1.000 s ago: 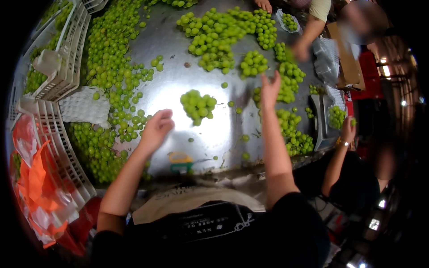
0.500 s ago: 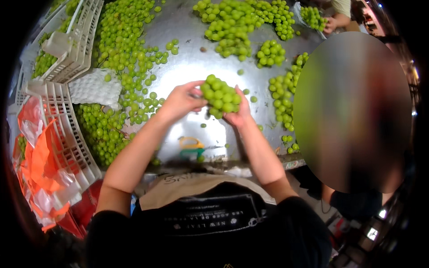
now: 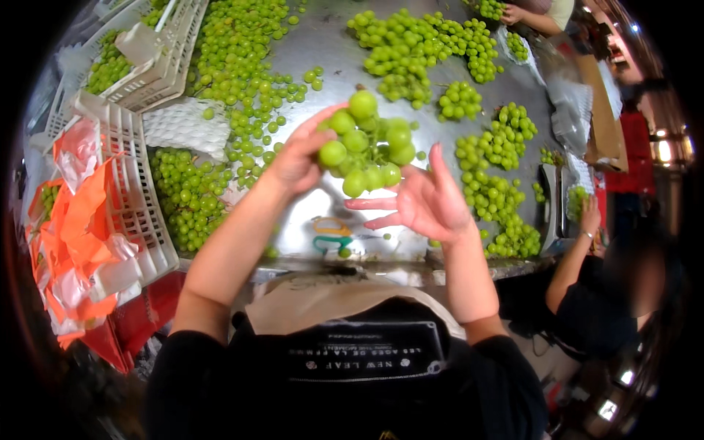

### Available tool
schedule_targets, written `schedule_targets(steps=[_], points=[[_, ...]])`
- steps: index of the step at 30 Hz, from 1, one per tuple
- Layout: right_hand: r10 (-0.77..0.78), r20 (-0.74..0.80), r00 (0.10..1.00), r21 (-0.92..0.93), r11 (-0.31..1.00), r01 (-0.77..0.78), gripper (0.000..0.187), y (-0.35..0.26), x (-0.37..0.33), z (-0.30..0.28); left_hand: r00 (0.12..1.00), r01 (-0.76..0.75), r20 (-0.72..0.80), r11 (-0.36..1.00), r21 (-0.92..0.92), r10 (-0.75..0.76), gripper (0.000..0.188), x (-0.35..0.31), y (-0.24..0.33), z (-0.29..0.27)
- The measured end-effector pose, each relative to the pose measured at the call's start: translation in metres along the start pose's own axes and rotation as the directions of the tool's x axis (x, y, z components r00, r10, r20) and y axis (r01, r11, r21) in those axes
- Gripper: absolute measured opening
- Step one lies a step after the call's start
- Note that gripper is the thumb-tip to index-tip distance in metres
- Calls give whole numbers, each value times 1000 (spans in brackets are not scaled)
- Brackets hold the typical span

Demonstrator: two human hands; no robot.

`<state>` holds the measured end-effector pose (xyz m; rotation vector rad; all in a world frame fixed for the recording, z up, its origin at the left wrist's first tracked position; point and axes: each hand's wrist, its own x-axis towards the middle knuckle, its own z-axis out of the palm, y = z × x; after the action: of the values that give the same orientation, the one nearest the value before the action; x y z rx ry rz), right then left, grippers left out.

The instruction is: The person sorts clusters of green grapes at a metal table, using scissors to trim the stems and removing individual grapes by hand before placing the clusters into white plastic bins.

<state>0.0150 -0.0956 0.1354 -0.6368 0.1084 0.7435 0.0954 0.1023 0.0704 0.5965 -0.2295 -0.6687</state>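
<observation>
A bunch of green grapes (image 3: 364,147) is held up over the shiny metal table (image 3: 293,213). My left hand (image 3: 299,158) grips it from the left side, the fingers partly hidden behind the grapes. Just right of the bunch, my right hand (image 3: 433,198) is open, palm turned up and fingers spread; whether a fingertip touches the lowest grapes I cannot tell. Below the hands, near the table's front edge, lie scissors (image 3: 332,236) with yellow and green handles.
Loose grapes (image 3: 235,44) heap along the left, beside white foam netting (image 3: 187,128) and white plastic crates (image 3: 139,191), one holding orange paper (image 3: 81,220). More bunches (image 3: 400,55) lie far off and to the right. A co-worker's hand (image 3: 590,216) rests by a packed bunch at the right; another person's hand (image 3: 513,13) is at the far right.
My right hand has come off the bunch and opened out to the right. The bunch has risen closer to view, still in my left hand. The whole view has shifted somewhat.
</observation>
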Motion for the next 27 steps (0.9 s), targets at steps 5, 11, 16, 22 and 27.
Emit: schedule_targets(steps=[5,11,16,22,27], points=[[-258,-227,939,-696,718,29,47,-4,-13,-3,999,26,-44,995,-94,-30,61,-14,-23,5],[-708,-71,702,-824,438,358,52,6,-11,4,972,102,-162,925,-367,-171,55,-27,-23,29],[-715,275,642,-820,175,546,88,2,-2,16,970,111,-144,888,-446,-193,53,-32,-23,46],[-713,255,654,-801,223,556,65,-10,15,8,899,360,-199,917,-175,-391,62,-40,-7,83],[-657,-51,753,-166,749,642,34,3,24,-13,921,384,-36,919,-94,-389,63,-50,5,90]])
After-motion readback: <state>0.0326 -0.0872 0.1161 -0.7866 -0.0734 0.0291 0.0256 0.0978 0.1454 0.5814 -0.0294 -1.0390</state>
